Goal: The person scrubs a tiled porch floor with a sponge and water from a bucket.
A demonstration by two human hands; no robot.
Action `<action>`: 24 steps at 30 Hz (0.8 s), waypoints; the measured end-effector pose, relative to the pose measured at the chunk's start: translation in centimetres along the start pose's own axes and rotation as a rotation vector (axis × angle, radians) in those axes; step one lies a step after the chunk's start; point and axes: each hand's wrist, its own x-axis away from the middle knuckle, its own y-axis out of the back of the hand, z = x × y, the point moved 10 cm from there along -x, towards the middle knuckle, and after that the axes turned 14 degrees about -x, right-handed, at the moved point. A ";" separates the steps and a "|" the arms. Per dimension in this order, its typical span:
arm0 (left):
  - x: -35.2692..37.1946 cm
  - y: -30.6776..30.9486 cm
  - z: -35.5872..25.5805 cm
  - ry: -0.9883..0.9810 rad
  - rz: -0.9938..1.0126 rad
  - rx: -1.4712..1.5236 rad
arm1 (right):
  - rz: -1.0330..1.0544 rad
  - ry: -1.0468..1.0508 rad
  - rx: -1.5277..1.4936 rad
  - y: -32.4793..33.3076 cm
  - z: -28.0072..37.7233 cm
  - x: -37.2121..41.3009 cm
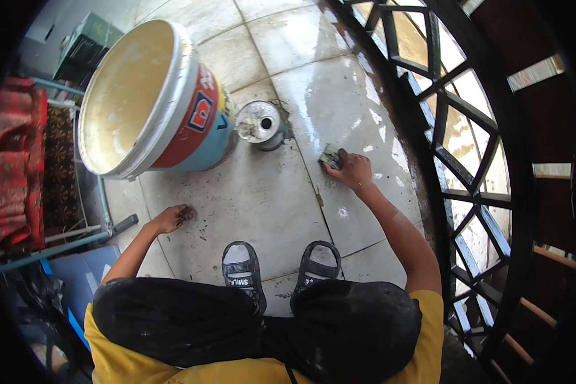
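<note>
My right hand [354,171] is closed on a small, dirty sponge [330,157], pressing it against a wet floor tile. My left hand [171,219] is low over the floor at the left, its fingers curled and their tips dark with grime; whatever they hold, if anything, is hidden. Dark specks lie on the tile beside it. Between and beyond my hands stands a round metal can [258,123] with a dark opening in its soiled top. A large paint bucket [195,121] with a red and blue label stands to its left, pale inside.
Pale floor tiles [249,205] carry water and smears toward the right. A black metal lattice [462,102] runs along the right side. At the left are a red cloth [16,166] and a blue metal frame [104,201]. My sandalled feet [242,262] are at the lower middle.
</note>
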 end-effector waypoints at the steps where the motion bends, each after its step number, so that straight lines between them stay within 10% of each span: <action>1: 0.1 0.5 0.0 0.023 -0.018 0.013 | -0.033 -0.043 0.015 0.3 -0.1 0.3; 12: 1.0 1.1 1.2 -0.064 -0.098 0.078 | -0.014 -0.148 -0.003 0.2 1.8 7.1; 24: -1.3 7.7 -10.7 -0.196 -0.233 0.043 | -0.032 -0.206 0.015 0.5 2.4 8.3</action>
